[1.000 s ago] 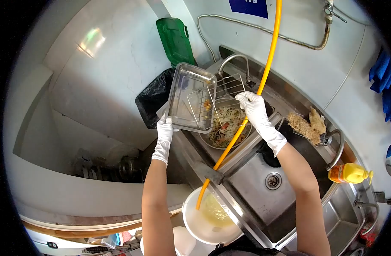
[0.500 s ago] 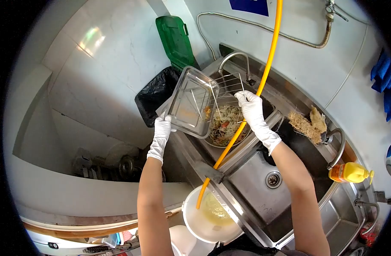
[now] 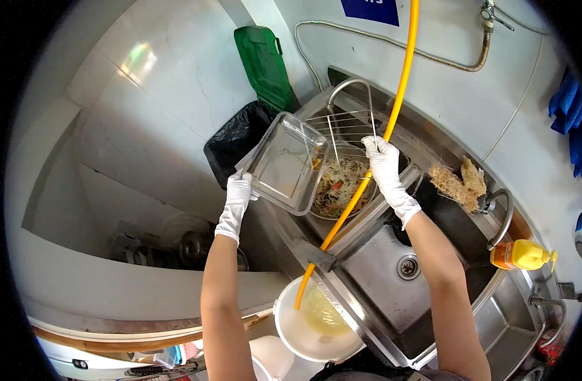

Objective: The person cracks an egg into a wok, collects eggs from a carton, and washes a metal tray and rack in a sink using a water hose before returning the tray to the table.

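My left hand [image 3: 237, 195], in a white glove, grips the near left corner of a clear rectangular tray [image 3: 279, 159], which is tilted. My gloved right hand [image 3: 383, 164] pinches the right end of a wire rack [image 3: 345, 127]. The rack is up behind the tray's right side, over the far sink basin. Below it, a round strainer holding food scraps [image 3: 339, 184] sits in that basin, partly hidden by the tray and the yellow hose [image 3: 348, 214].
A black-lined bin [image 3: 237, 140] with a green lid [image 3: 263, 63] stands at the left. Around the middle sink [image 3: 386, 273] are a white bucket of yellowish liquid [image 3: 319, 317], fibrous scrubbers [image 3: 459, 184], a curved faucet [image 3: 508, 219] and a yellow bottle [image 3: 522, 254].
The tray has moved down and turned clockwise with my left hand. The rack has shifted right with my right hand and no longer overlaps the tray as much.
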The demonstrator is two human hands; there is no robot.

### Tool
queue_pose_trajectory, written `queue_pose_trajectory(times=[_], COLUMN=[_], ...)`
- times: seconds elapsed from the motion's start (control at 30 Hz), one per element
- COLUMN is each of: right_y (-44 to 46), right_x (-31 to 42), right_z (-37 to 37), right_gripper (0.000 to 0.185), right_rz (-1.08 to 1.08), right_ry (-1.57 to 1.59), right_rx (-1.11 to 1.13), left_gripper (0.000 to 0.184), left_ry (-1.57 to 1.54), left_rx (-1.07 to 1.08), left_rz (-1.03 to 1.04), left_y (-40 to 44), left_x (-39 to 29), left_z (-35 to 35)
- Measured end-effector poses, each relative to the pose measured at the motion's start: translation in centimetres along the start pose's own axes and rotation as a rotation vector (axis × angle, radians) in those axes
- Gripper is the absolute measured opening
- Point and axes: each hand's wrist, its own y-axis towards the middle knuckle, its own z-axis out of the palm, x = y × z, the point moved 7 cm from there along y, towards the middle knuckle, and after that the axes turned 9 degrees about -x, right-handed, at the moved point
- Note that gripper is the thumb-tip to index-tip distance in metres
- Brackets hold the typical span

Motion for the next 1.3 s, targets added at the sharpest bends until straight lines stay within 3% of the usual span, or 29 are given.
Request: queue_pose_trajectory(times=[0.3, 0.47, 0.67, 0.73, 0.83, 1.0, 1.2, 1.3], right_y=[-2.6, -1.6, -0.2, 0.1, 0.5, 2.4, 0.8, -0.5], right_x=[1.4, 0.0, 2.0, 1.3, 0.2, -3.0, 0.3, 0.6], right_z=[-0.8, -1.4, -0.4, 0.0, 0.0, -0.6, -0.7, -0.1], right_gripper=[0.015, 0.015, 0.014, 0.013, 0.011, 0.013, 0.016, 0.016], right_rz=[0.039, -0.014, 0.227, 0.389, 0.45, 0.283, -0.018, 0.073], right_ry=[0.091, 0.086, 0.065, 0.12, 0.088, 0.025, -0.051, 0.062], right_rx=[0.128, -0.034, -0.005, 0.042, -0.026, -0.102, -0.109, -0.056], left_gripper=[0.034, 0.034, 0.035, 0.035, 0.034, 0.035, 0.035, 0.034], left_ry=[0.064, 0.036, 0.117, 0.119, 0.097, 0.102, 0.14, 0.147], left_rx=[-0.022, -0.02, 0.018, 0.037, 0.065, 0.104, 0.091, 0.061], left_rz=[0.053, 0.046, 0.179, 0.166, 0.158, 0.188, 0.151, 0.161], left_y=[0.1, -0.5, -1.1, -1.3, -1.0, -0.9, -0.1, -0.5], left_x=[-1.3, -1.8, -4.2, -4.6, -5.1, -5.3, -3.9, -4.3], left_z=[-0.7, -0.7, 0.1, 0.2, 0.4, 0.1, 0.0, 0.4])
